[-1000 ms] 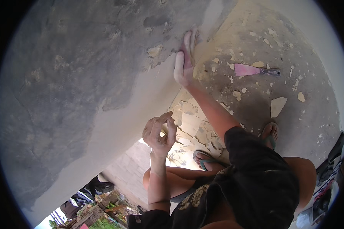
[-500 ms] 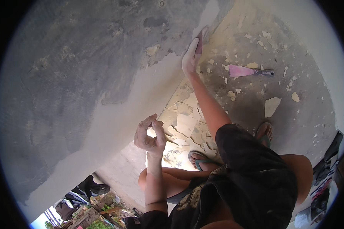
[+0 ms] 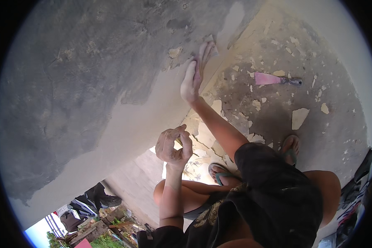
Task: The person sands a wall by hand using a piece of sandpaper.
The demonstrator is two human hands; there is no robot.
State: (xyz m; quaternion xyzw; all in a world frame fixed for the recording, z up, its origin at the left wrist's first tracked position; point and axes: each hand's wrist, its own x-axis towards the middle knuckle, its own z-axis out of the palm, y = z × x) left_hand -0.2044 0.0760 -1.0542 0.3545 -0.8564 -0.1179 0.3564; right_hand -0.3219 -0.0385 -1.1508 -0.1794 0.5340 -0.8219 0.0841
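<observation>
My right hand (image 3: 189,82), coated in pale dust, reaches up against the wall (image 3: 70,82). Under its fingers a thin pinkish-mauve sheet, apparently sandpaper (image 3: 208,48), is pressed to the wall, its far edge sticking out past the fingertips. The sheet lies over a band of smooth whitish filler (image 3: 153,105) beside the rough grey surface. Lower down, my left hand (image 3: 172,148) hovers in front of the wall, dusty too. Its fingers curl toward the thumb in a loose ring with a gap showing through; nothing is visible in it.
On the grey floor lies a scraper (image 3: 273,78) with a pink-stained blade, among scattered paint flakes (image 3: 299,118). Larger peeled flakes pile along the wall's foot. My sandalled feet (image 3: 223,173) rest nearby. Dark shoes (image 3: 101,198) and rubble show at lower left; assorted items line the right edge.
My right hand has slid the sheet slightly left and down along the wall, and more of the sheet shows. My left hand has shifted a little to the right in view, still curled.
</observation>
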